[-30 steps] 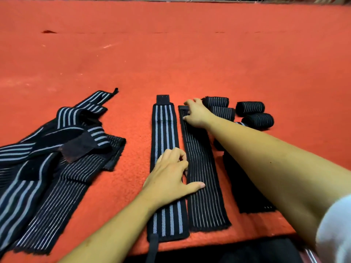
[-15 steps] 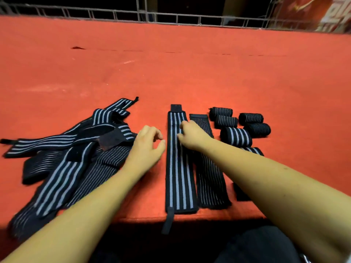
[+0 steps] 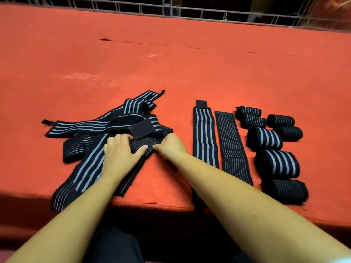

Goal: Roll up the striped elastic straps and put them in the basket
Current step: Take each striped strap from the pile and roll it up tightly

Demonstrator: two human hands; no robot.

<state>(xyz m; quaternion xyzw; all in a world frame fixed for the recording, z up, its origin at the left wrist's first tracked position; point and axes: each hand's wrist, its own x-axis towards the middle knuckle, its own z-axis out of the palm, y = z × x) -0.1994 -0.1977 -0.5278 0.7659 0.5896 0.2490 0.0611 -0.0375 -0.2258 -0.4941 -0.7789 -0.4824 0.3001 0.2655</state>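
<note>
A tangled pile of black straps with grey stripes (image 3: 98, 126) lies on the left of the red cloth table (image 3: 190, 69). Both hands are on its near right part. My left hand (image 3: 121, 152) has its fingers curled over a thin-striped strap (image 3: 145, 142), with the thumb pointing right. My right hand (image 3: 171, 147) pinches the same strap at its right edge, fingers curled under. To the right, a wide-striped strap (image 3: 204, 133) and a thin-striped flat strap (image 3: 230, 147) lie straight side by side. Several rolled straps (image 3: 265, 138) sit further right. No basket is in view.
A wire grid railing (image 3: 190, 12) runs along the table's far edge. The table's front edge (image 3: 161, 205) is just below the straps, and some strap ends hang over it. My dark-clothed lap (image 3: 115, 243) is below.
Both hands left the two flat straps and moved left onto the pile, where they now hold a thin-striped strap. The view pulled back, so more rolled straps and the railing show.
</note>
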